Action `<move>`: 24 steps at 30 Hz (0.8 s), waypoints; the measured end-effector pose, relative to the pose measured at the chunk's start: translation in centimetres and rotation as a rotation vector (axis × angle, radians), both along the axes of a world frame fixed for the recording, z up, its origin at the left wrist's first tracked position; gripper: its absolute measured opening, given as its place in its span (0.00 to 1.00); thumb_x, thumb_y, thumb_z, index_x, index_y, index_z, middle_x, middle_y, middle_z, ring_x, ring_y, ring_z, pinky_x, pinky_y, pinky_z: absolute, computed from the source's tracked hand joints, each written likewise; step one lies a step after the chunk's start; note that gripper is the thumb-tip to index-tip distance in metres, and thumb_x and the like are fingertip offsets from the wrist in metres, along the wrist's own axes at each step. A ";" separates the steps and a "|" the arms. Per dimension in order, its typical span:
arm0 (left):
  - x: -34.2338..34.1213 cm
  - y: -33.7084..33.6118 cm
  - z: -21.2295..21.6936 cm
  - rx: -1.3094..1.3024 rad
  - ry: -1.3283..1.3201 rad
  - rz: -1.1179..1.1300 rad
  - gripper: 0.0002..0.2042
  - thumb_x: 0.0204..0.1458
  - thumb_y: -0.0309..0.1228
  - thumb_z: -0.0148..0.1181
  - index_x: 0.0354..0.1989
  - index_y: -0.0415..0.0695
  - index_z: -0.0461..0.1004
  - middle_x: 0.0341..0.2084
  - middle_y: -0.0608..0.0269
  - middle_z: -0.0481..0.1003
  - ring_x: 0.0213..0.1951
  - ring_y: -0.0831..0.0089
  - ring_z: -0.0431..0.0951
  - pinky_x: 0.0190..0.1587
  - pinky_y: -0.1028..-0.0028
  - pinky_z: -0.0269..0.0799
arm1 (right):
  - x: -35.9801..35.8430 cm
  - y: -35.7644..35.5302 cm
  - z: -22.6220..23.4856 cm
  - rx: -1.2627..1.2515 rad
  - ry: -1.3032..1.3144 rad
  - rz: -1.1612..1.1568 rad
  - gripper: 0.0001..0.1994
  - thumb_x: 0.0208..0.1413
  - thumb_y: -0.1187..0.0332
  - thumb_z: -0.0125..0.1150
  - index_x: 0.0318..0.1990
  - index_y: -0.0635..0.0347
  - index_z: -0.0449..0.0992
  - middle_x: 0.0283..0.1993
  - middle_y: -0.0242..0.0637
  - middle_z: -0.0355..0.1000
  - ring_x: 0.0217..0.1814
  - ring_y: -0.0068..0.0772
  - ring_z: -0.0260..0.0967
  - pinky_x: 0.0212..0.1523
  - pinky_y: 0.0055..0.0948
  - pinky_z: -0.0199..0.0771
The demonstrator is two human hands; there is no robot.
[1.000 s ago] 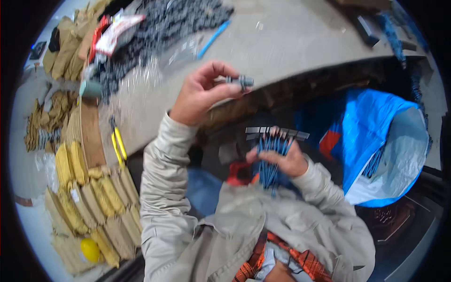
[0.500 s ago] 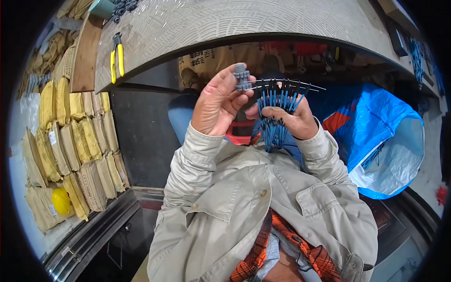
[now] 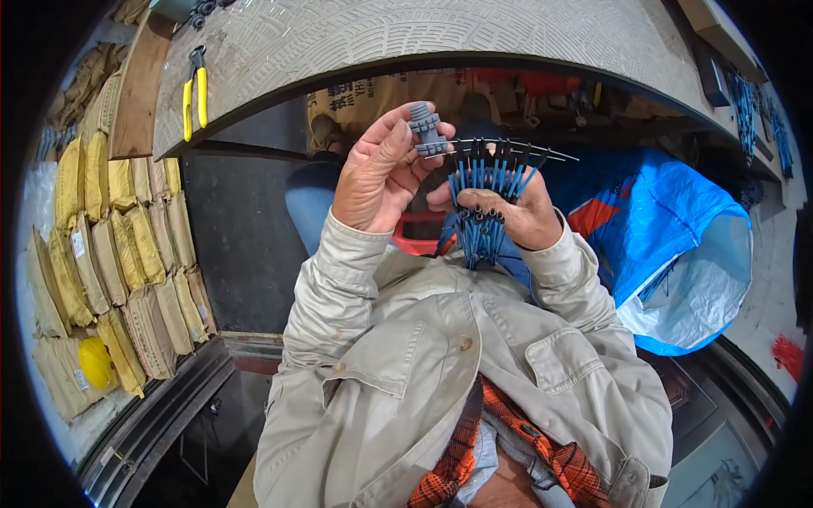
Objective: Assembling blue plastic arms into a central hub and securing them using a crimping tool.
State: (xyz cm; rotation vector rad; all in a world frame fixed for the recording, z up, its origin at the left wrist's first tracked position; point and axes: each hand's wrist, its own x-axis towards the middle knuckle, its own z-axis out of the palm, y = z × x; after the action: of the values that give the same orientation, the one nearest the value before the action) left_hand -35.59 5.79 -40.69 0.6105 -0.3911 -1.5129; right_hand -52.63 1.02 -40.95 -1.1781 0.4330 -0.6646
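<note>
My left hand [image 3: 369, 184] is closed on a grey ridged plastic fitting [image 3: 423, 125], pinched between thumb and fingers and tilted to the upper left. Two thin metal rods [image 3: 555, 156] run rightward from the fitting's lower end; whether they pass into it or lie against it, I cannot tell. Along the rods sits a row of blue strips with black ends [image 3: 479, 240], fanned out at the top and gathered toward my jacket. My right hand [image 3: 527, 213] grips this bundle, its thumb lying across the front.
Yellow-handled pincers [image 3: 195, 95] lie on the textured worktop [image 3: 406, 34] ahead. A large blue bag [image 3: 677, 229] with a silvery lining stands at my right, holding more strips. Stacked paper packets [image 3: 102, 254] and a yellow rounded object [image 3: 96, 364] are at left.
The whole view has shifted slightly, with things lying further left. The grey fitting has tipped to the upper left in my left hand. My right hand keeps its hold on the strips.
</note>
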 end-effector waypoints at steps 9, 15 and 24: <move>-1.2 -0.5 1.3 -0.028 0.020 0.014 0.19 0.53 0.28 0.53 0.52 0.35 0.63 0.40 0.52 0.72 0.36 0.74 0.75 0.36 0.82 0.72 | -0.6 -0.3 0.1 0.076 -0.014 -0.003 0.08 0.49 0.78 0.54 0.39 0.70 0.72 0.33 0.41 0.75 0.32 0.28 0.73 0.34 0.19 0.72; -3.4 0.2 2.1 -0.063 -0.247 0.190 0.21 0.48 0.18 0.54 0.52 0.34 0.62 0.41 0.52 0.72 0.37 0.74 0.74 0.38 0.82 0.70 | -1.0 -0.4 0.6 0.027 -0.010 -0.027 0.11 0.50 0.78 0.54 0.42 0.69 0.70 0.33 0.41 0.75 0.33 0.28 0.73 0.35 0.19 0.72; -3.9 0.5 2.6 -0.088 -0.593 0.267 0.23 0.44 0.12 0.51 0.53 0.33 0.63 0.42 0.54 0.70 0.37 0.74 0.72 0.40 0.83 0.68 | -1.2 -0.6 0.2 0.022 -0.056 -0.049 0.13 0.49 0.78 0.57 0.43 0.68 0.69 0.32 0.40 0.75 0.33 0.26 0.73 0.35 0.18 0.72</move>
State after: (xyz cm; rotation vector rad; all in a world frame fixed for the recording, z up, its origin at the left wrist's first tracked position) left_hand -39.46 6.26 -38.14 0.9992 -0.7901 -1.0345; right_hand -53.79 0.46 -40.74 -1.1283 0.4219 -0.7322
